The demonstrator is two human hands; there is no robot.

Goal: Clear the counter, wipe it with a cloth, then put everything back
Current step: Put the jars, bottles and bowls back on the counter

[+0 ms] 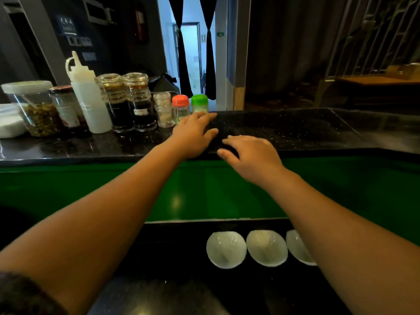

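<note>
Over the counter (295,128), left hand (193,135), beside the green-capped shaker (200,103), and right hand (252,158) both show released fingers.

Three white bowls (267,247) just below the green panel (204,189) facing me; black curtains (184,53), wooden table (375,80) beyond it.

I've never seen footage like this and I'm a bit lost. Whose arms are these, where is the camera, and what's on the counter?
There is no machine here. One camera sits on a person's head and looks forward and down, so the two arms are the person's own. The left hand and right hand reach out flat over a black counter, and neither visibly holds anything. A row of jars and bottles stands along the counter's left part, among them a white squeeze bottle and a green-capped shaker by the left hand's fingertips. Lower down, nearer the person, sit three white bowls.
</note>
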